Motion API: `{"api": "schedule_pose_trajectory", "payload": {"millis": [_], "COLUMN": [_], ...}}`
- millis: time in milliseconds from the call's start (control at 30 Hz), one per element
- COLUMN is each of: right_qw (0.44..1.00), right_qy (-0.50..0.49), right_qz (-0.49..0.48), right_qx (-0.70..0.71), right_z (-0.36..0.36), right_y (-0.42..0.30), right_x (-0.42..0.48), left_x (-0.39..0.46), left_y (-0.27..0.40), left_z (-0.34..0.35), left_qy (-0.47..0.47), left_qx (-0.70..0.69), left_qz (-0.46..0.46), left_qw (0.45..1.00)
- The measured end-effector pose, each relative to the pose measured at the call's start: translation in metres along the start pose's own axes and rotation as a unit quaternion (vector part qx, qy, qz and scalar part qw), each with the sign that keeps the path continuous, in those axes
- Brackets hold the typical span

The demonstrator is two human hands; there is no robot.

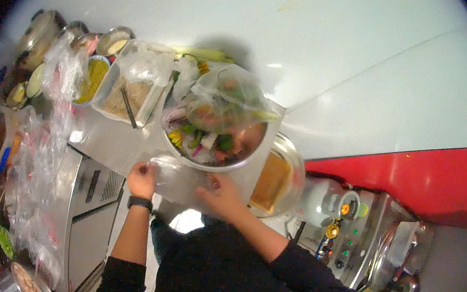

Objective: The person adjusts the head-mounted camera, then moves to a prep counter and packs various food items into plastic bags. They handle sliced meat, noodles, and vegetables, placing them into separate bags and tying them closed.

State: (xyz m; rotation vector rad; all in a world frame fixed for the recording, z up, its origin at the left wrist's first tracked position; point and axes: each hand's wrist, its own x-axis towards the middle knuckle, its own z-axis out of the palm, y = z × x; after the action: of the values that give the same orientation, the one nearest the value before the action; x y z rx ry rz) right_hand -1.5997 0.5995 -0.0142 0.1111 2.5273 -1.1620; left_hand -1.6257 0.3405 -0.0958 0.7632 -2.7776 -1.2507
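My left hand (142, 181), with a dark band on its wrist, grips the left edge of a clear plastic bag (176, 178) at the front edge of the steel counter (109, 141). At the bag's right edge my right hand (222, 196) pinches the film between thumb and fingers. Just beyond the bag stands a round metal bowl (194, 164) of mixed vegetables, with red onion, green pieces and yellow bits. Another clear plastic bag (232, 96), holding vegetables that are hard to make out, lies over the bowl's far part.
A clear tub (125, 100) with dark tongs or sticks, a bowl of yellow-green food (95, 80), and crumpled plastic bags (37, 171) are at left. Right of the counter's edge stands a round metal pan (297, 173) with brown contents. Cooking equipment (355, 241) is farther right.
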Motion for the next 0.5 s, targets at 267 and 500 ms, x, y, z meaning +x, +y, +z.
{"api": "schedule_pose_trajectory", "payload": {"millis": [267, 500], "right_qw": [0.771, 0.825], "right_qy": [0.073, 0.069], "right_qz": [0.239, 0.264], "right_qx": [0.585, 0.495], "right_z": [-0.05, -0.054], "right_y": [0.042, 0.019], "right_x": [0.054, 0.064], "left_x": [-0.016, -0.012], "left_y": [0.029, 0.034], "left_z": [-0.016, -0.001], "left_qy": [0.065, -0.084], "left_qx": [0.071, 0.196], "left_qz": [0.247, 0.353], "left_qw": [0.964, 0.911]}}
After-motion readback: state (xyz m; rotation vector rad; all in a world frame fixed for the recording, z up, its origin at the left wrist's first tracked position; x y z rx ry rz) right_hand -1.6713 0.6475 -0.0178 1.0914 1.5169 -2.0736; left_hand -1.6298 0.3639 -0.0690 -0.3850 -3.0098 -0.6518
